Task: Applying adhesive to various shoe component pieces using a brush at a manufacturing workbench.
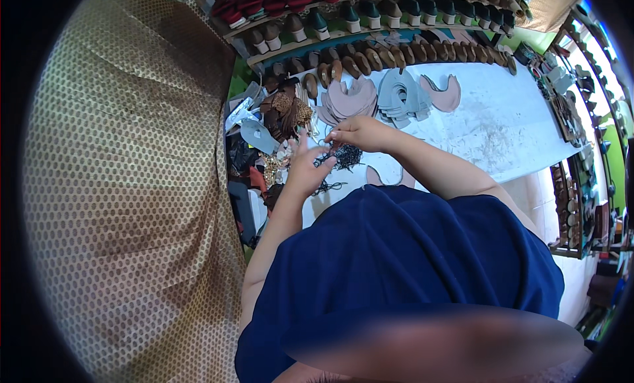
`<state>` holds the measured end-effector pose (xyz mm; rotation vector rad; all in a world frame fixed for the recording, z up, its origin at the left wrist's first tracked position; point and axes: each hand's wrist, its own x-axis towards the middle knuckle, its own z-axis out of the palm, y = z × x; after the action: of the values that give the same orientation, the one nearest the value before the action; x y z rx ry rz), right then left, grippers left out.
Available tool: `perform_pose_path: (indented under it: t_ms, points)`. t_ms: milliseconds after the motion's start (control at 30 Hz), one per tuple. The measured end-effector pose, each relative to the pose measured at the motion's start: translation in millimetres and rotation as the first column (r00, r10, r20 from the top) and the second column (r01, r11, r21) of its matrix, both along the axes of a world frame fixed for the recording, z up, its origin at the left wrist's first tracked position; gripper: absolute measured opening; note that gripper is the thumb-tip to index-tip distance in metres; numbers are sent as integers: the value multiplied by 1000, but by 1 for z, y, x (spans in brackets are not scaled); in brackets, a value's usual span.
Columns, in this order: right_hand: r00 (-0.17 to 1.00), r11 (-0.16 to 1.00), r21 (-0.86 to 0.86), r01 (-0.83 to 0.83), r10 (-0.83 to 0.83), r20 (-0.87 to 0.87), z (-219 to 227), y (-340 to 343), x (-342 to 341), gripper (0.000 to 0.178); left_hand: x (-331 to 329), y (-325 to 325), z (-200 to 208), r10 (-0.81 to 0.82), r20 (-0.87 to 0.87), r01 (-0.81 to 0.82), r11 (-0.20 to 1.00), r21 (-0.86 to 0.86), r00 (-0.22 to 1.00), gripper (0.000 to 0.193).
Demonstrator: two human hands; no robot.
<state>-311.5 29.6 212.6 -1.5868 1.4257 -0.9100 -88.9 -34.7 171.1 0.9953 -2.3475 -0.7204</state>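
Observation:
Over the left part of a white table (489,129), my two hands come close together. My left hand (306,170) is held with its fingers stretched and apart, and I see nothing in it. The fingers of my right hand (356,132) are bent together in a pinch; what is between them, if anything, is too small to make out. Just under and beside the hands lies a tangled heap of thin black cords (349,158). Stacks of flat curved pieces, pinkish (356,99) and grey (401,100), lie beyond my right hand.
Brown and leopard-patterned scraps (288,112) are piled at the left. Another pinkish curved piece (446,98) lies farther right. Rows of shoes and brown shoe forms (396,55) line racks at the back. A patterned curtain (139,185) hangs at my left; a rack (569,201) stands right.

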Motion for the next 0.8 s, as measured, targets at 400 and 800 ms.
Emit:
perform_pose_path:
  t_ms: [400, 800]
  points:
    - [978, 986, 13, 169, -166, -124, -47, 11, -31, 28, 58, -16, -21, 2, -45, 6, 986, 165, 999, 26]
    - [966, 970, 122, 210, -186, -181, -105, 15, -27, 23, 99, -12, -33, 176, 52, -184, 941, 286, 983, 20]
